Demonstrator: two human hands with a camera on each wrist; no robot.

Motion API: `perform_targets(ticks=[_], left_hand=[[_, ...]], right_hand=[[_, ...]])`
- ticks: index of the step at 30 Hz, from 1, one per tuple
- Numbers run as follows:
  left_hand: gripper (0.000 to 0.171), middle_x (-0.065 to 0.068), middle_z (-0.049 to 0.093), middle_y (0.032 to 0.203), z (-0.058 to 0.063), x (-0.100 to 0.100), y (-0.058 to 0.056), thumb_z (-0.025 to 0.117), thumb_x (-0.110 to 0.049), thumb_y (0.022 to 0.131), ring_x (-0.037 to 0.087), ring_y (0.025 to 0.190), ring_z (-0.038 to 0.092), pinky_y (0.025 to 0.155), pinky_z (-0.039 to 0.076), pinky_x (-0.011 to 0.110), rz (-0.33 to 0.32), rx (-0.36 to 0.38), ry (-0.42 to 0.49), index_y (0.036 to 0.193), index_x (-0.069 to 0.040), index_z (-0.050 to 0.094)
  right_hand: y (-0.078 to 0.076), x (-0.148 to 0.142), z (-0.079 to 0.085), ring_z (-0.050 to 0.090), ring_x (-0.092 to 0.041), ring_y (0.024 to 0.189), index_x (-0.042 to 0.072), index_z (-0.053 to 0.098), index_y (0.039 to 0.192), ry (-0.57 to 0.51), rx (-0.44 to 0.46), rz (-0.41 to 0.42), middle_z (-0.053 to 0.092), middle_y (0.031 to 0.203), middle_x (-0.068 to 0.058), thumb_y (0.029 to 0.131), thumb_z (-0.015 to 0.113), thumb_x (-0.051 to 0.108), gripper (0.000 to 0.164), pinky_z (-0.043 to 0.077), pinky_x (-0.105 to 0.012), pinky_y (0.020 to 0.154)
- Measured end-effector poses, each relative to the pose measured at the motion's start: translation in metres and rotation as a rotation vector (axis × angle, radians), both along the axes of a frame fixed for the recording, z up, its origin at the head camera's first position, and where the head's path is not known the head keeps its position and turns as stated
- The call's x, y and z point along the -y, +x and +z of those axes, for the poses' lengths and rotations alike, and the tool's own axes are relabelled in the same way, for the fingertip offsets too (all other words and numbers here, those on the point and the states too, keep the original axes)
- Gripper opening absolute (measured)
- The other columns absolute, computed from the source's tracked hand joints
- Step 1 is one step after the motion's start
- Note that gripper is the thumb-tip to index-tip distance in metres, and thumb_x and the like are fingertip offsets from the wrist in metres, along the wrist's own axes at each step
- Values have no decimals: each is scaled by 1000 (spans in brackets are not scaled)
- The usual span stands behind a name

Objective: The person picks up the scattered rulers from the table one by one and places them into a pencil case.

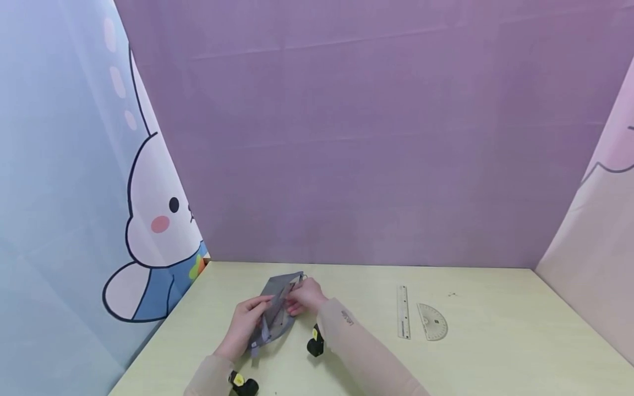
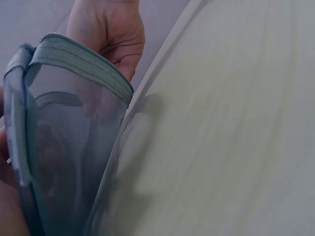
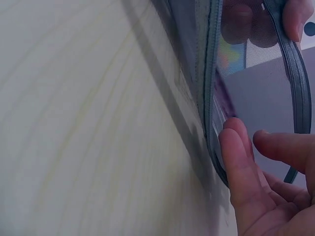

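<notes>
A grey-blue mesh zip pouch [image 1: 277, 316] stands tilted over the table at the left, its zipped mouth spread apart. My left hand [image 1: 246, 320] pinches one edge of it, and in the right wrist view some left fingertips [image 3: 236, 24] show through the mesh. My right hand [image 1: 306, 297] reaches into the mouth. Between the two zip edges [image 3: 210, 73], the right thumb [image 3: 280, 147] and fingers stand slightly apart, with no object visible between them. In the left wrist view the right fingers are mostly hidden behind the pouch's top band [image 2: 81, 64].
A clear ruler [image 1: 403, 312] and a clear protractor [image 1: 433, 322] lie on the pale table [image 1: 495, 352], right of the hands. Small dark marks [image 1: 453, 294] show behind the protractor. A purple cloth [image 1: 371, 137] hangs along the back edge, and a printed blue cloth [image 1: 59, 192] hangs at the left.
</notes>
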State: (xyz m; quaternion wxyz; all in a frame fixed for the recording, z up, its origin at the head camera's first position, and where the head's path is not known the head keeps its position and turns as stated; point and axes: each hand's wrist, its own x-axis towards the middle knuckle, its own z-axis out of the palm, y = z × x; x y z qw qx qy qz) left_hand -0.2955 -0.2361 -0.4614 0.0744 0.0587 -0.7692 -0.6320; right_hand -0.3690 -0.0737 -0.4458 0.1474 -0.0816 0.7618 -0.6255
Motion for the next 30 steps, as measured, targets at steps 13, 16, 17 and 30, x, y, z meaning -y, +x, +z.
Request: perform_targets(ticks=[13,16,17,30], left_hand=[[32,1,58,94,-3,2,-3,60,-13,92,12,62,43,56,38,24,-15,2,37,120,-1,67],[32,0,56,89,-3,1,-3,60,-13,92,12,61,42,56,38,25,-24,-4,35,120,1,66],[32,0,55,86,-4,0,-3,60,-13,91,12,61,42,56,38,25,-27,-6,33,120,1,66],[33,2,53,80,-5,3,-4,64,-13,88,11,57,43,57,42,26,-17,20,62,119,-2,67]], right_hand=[[-3,-25,2,69,-29,67,-12,64,109,-26,-52,98,68,86,-25,89,62,3,25,56,-37,62],[-7,-44,4,69,-27,69,-10,65,110,-6,-92,128,68,91,-25,90,65,7,27,56,-37,64],[-8,-53,6,69,-27,70,-9,65,110,7,-104,138,68,93,-25,90,65,8,27,56,-36,65],[-7,-169,20,65,-32,94,-8,60,122,159,-242,103,66,110,-17,92,65,20,42,52,-40,83]])
